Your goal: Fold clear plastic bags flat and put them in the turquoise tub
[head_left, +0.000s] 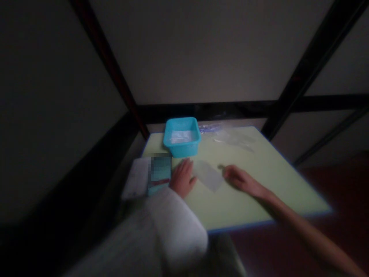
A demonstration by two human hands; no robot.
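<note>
On the yellow-green tabletop lies a pale, squarish sheet (pixel 210 177), possibly paper or thin plastic; the blur hides which. My left hand (pixel 183 179) rests at the sheet's left side, palm down with its fingers stretched out. At the right side of the sheet is my right hand (pixel 236 178), its fingers curled together in a pinch. A small dark olive spot (pixel 221 167) shows at those fingertips, too blurred to name. Just beyond my left hand stands a turquoise plastic basket (pixel 184 151) with whitish, clear-looking material inside it.
Clear plastic film or bags (pixel 233 139) lie along the back right, beside a bluish-purple packet (pixel 210 128). Left of my left hand are a teal box-like item (pixel 161 186), partly pixelated, and a white stack (pixel 137 179). A wall rises behind the table (pixel 276 181).
</note>
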